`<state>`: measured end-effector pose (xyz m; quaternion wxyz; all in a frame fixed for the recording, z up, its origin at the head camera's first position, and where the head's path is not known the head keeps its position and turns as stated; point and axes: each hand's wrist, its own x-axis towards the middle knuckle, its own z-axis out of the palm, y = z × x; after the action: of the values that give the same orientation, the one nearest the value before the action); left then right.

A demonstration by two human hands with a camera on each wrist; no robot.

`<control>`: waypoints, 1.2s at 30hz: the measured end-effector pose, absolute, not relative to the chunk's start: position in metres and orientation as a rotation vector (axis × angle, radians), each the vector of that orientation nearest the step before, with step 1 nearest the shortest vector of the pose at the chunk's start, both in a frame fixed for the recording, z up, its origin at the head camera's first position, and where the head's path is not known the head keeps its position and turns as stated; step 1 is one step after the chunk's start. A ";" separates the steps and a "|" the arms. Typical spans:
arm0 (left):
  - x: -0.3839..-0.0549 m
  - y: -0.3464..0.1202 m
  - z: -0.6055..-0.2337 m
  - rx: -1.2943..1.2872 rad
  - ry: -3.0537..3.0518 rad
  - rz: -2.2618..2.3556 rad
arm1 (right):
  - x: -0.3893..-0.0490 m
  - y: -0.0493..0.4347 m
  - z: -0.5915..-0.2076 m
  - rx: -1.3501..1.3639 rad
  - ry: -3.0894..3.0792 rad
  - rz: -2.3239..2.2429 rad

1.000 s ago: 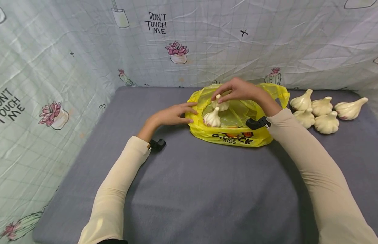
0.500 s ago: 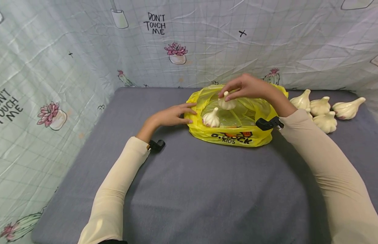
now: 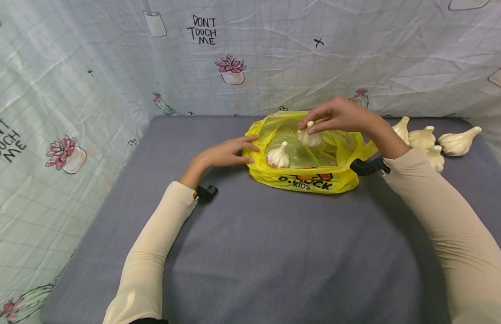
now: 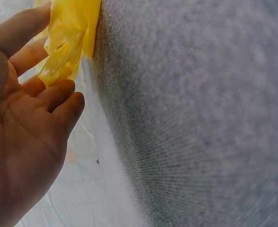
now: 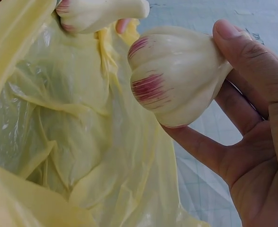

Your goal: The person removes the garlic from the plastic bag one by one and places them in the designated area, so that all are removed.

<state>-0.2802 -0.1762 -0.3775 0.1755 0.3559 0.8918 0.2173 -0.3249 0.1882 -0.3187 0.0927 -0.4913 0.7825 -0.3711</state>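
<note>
My right hand (image 3: pixel 341 114) pinches a garlic bulb (image 3: pixel 310 136) by its stem, above the mouth of a yellow plastic bag (image 3: pixel 335 180). In the right wrist view that garlic bulb (image 5: pixel 176 75) shows pink streaks at its base, with the thumb on its neck and fingers behind it. A second garlic bulb (image 3: pixel 278 156) stands upright in the left part of the bag. My left hand (image 3: pixel 226 153) grips the bag's left edge; in the left wrist view the yellow plastic (image 4: pixel 70 42) lies between thumb and fingers.
Several more garlic bulbs (image 3: pixel 458 141) lie in a group on the grey padded surface (image 3: pixel 275 252) at the right, partly behind my right arm. A pale printed cloth (image 3: pixel 275 54) hangs as a wall behind and at the left.
My right hand has moved right and slightly up, carrying its garlic bulb away from the one at the bag's left. The left hand has stayed at the bag's edge.
</note>
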 end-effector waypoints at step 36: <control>-0.274 -0.181 -0.376 1.031 2.534 0.602 | -0.289 0.261 -0.310 -1.444 2.514 -1.062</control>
<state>-0.2744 -0.1807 -0.3764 0.1692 0.3626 0.8916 0.2118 -0.2888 0.2605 -0.3105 0.0270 -0.4674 0.8139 -0.3439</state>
